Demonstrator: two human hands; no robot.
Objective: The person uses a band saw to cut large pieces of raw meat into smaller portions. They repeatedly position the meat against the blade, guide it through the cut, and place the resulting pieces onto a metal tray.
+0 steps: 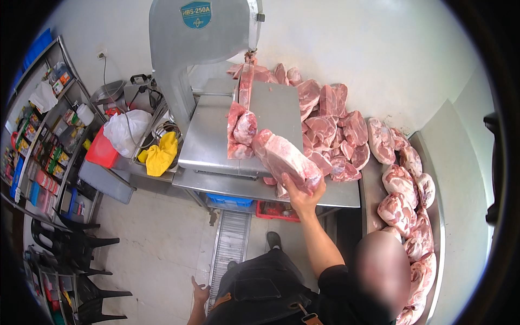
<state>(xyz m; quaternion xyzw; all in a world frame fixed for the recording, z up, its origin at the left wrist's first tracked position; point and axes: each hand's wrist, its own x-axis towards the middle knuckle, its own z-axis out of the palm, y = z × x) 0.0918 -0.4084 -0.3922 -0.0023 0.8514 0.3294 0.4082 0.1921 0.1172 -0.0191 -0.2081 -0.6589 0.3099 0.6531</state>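
My right hand (304,196) grips the near end of a large, pale pink cut of raw meat (284,157). The cut slants across the right front part of the steel table (211,135) of a bandsaw (200,46). Its far end is next to a smaller chunk of meat (245,128) on the same table, near a long meat-smeared strip (246,86) by the saw column. Low in the view, my left hand (200,292) hangs beside my dark apron (262,287), fingers apart and holding nothing.
Several sliced meat pieces (325,130) lie right of the saw. Whole chunks (398,181) line a steel trough on the far right. Left are a yellow cloth (161,154), a white bag (127,129), loaded shelves (49,135) and black chairs (76,244). A floor grate (230,238) runs below.
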